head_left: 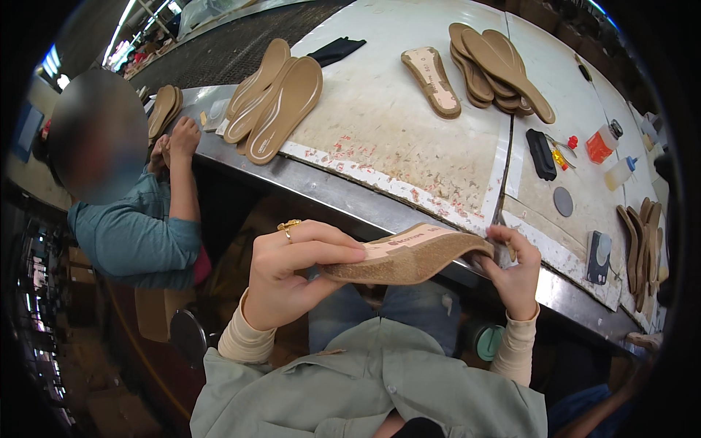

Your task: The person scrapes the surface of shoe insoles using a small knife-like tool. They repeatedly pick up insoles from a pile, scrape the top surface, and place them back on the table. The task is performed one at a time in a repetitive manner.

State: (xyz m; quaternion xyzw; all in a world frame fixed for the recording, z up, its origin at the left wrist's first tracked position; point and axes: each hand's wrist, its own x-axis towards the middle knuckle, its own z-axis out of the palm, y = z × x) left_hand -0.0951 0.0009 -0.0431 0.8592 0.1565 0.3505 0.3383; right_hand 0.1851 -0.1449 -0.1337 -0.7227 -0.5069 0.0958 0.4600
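Technician: State mounting and axis.
Operator: Head-worn, left unit of a side-by-side fisheye pair. It looks downward and forward, with the wearer's sage-green cloth shirt [380,376] along the lower edge.
Technician: State range and coverage.
Operator: Near: the bare left hand [285,271] and bare right hand [517,274], mid-height. Farther: the long, white-topped, metal-edged bench [350,109], crossing obliquely, its far outline curved by the wide optics.

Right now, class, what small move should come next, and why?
Perhaps slide the bare right hand slightly along the curved tan insole with the pale pink strip: that hand is at one end, while the left hand pinches the other.
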